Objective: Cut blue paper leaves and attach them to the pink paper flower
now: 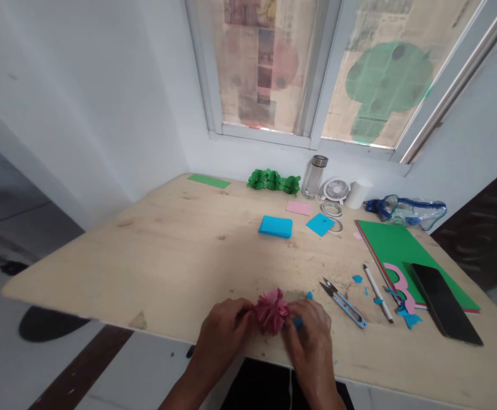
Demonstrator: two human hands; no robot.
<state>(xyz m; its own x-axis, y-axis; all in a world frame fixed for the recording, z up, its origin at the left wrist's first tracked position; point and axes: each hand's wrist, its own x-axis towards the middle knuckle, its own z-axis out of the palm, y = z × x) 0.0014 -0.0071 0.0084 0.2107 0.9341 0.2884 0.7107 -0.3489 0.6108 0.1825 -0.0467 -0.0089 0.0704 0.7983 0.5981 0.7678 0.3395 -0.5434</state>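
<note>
A pink paper pompom [270, 312] with many folded petals is at the table's near edge, between my two hands. My left hand [226, 324] pinches its left side with thumb and forefinger. On its right side my right hand [311, 333] has its fingers closed at the petals. Small blue paper scraps [298, 322] show beside my right fingers. Thread snips [343, 304] with blue handles lie just right of that hand, blades pointing away from me.
Blue paper stack [275, 226], pink slip [298, 208] and green paper garland [274, 181] lie farther back. Along the wall stand a glass bottle [315, 176] and white fan [336, 190]. To the right are a pen [377, 293], green sheets [414, 262] and a phone [446, 303].
</note>
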